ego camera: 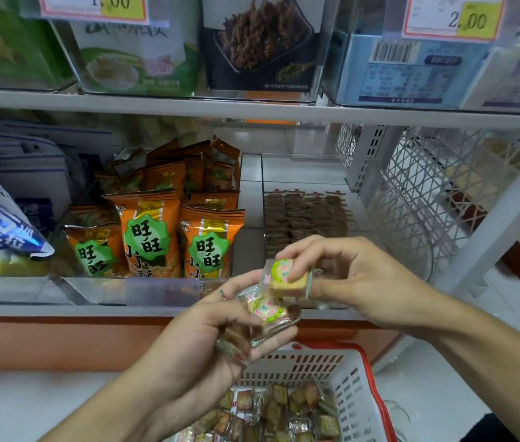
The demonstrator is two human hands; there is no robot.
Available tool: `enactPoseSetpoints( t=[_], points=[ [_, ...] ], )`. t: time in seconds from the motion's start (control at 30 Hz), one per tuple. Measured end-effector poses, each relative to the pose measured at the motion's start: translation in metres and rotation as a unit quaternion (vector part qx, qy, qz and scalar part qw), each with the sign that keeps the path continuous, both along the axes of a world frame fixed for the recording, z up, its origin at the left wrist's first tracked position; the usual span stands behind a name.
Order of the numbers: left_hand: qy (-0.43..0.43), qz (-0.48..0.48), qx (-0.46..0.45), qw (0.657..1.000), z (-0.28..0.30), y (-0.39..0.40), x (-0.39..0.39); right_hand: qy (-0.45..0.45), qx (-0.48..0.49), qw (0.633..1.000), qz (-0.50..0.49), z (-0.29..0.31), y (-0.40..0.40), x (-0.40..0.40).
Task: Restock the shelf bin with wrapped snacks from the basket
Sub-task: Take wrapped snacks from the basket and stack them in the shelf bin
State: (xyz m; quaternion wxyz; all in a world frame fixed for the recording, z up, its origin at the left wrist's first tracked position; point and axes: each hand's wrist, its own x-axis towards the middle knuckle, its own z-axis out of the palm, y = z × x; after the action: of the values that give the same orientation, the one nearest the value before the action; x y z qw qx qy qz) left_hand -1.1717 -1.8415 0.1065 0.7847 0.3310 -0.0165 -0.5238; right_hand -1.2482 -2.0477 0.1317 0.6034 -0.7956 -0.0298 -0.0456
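Observation:
My right hand pinches one small wrapped snack, a square biscuit in clear wrap with a green and pink label, just in front of the clear shelf bin. Rows of the same brown snacks lie in that bin. Lower and to the left, my left hand grips a bunch of several wrapped snacks. Below both hands stands the white basket with red rim, holding many loose wrapped snacks.
Orange snack bags fill the bin to the left, with a blue and white bag beyond. A white lattice rack stands to the right. The upper shelf carries boxed goods and price tags. The floor is white tile.

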Motion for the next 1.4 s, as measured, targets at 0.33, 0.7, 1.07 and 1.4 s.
enactPoseSetpoints(
  t=[0.33,0.7,1.07,1.4],
  points=[
    [-0.059,-0.001,0.016,0.998,-0.001,-0.001,-0.003,0.052,-0.091,0.993,-0.052,-0.003,0.013,-0.007],
    [-0.082,0.025,0.020,0.996,0.000,-0.003,-0.007,0.186,0.050,0.979,-0.068,-0.025,0.036,-0.012],
    [-0.003,0.141,0.248,0.959,-0.013,-0.007,-0.012,0.140,0.093,0.977,-0.132,-0.008,0.015,-0.014],
    [-0.111,0.162,0.226,0.954,-0.021,-0.002,-0.015,0.222,0.197,0.955,-0.029,-0.008,0.008,-0.018]
  ],
)
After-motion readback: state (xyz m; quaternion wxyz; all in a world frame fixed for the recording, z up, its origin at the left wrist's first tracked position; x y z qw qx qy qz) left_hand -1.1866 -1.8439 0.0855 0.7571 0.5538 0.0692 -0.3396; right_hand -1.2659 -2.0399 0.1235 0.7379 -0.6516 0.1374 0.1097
